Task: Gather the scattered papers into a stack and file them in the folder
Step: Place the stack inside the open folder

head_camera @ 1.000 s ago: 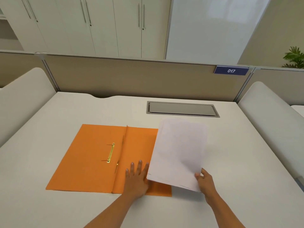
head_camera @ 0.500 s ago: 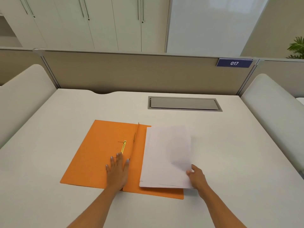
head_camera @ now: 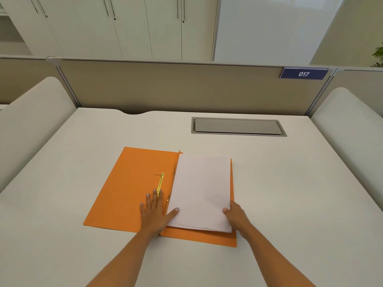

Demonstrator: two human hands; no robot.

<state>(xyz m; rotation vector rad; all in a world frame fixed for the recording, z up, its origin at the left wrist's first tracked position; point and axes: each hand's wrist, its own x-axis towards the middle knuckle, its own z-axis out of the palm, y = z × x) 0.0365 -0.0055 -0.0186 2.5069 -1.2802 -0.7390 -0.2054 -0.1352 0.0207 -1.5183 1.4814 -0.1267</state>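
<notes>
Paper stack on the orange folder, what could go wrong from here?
1. The paper stack looks uneven at its near edge, where lower sheets peek out; closing the folder may crease them.
2. The stack sits close to the folder's right edge, so sheets might stick out.
3. The gold fastener lies beside the stack, not through it; loose sheets could slip out once the left hand and right hand let go.

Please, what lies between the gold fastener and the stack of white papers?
In the head view, only a narrow strip of the orange folder with its centre fold lies between the gold fastener and the paper stack.
</notes>
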